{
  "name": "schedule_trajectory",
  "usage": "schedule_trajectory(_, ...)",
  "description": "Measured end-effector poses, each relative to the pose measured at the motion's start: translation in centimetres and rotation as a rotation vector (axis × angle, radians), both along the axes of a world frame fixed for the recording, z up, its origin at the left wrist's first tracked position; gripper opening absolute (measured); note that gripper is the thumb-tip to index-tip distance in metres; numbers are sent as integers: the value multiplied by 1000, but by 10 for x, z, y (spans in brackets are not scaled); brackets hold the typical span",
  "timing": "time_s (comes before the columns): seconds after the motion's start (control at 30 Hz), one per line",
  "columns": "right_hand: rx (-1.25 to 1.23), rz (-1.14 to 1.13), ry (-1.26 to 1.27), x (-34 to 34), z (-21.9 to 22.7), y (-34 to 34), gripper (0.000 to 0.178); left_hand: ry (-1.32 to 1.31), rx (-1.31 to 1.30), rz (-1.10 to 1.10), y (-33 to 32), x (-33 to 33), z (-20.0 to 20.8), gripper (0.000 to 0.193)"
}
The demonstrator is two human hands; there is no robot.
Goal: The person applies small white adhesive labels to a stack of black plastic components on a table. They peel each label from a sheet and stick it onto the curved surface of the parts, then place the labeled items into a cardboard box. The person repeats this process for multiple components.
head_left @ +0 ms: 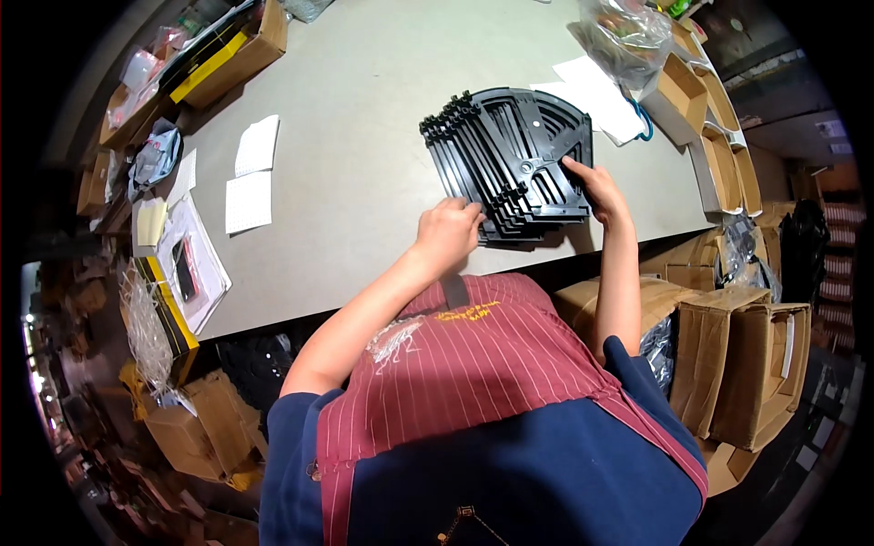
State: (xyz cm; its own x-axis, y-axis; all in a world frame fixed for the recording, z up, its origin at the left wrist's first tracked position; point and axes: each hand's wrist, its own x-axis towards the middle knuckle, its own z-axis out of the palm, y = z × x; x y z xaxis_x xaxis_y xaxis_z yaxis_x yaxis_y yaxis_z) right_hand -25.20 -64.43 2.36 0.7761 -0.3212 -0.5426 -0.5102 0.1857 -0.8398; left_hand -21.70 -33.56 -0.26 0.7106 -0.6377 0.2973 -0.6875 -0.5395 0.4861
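Note:
A fanned stack of black, slotted, quarter-round plastic parts (533, 150) lies on the grey table near its front edge. Small notched tabs line up along the stack's left side. My right hand (601, 191) grips its right edge, the thumb on the top part and the other fingers hidden beneath. At the lower left corner, my left hand (449, 235) is closed with curled fingers against the edges of the parts. Its fingertips are partly hidden, so how many parts it pinches does not show.
White paper sheets (248, 200) lie left on the table (346, 182). A dark phone (185, 268) rests on papers farther left. Open cardboard trays (678, 96) and a clear plastic bag (624, 41) stand at the right. Cardboard boxes (719, 364) sit below the table's right front edge.

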Motion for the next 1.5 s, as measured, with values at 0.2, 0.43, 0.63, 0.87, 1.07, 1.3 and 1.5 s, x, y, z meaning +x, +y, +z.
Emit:
schedule_trajectory(0.2, -18, 35, 7, 2, -4, -4, 42, 5, -16, 21, -1, -2, -2, 11)
schedule_trajectory(0.43, -10, 7, -6, -1, 3, 7, 37, 16, -6, 37, 0, -3, -2, 12)
schedule_trajectory(0.63, -62, 3, -15, -7, -1, 16, 29, 33, -46, 52, 0, -5, -2, 13)
schedule_trajectory(0.87, -188, 97, 91, -14, -3, 12, 33, 113, -55, 49, 2, -6, -2, 17)
schedule_trajectory(1.07, -168, 212, 163, -20, 16, 11, 49, 595, -373, 232, 20, 0, -8, 27)
schedule_trajectory(1.3, 135, 162, -41, -29, -4, 2, 53, 737, -497, 393, 42, 7, -33, 33)
schedule_trajectory(1.5, 223, 43, -99, -29, 2, 29, 41, 601, -365, 290, 28, -15, -22, 30)
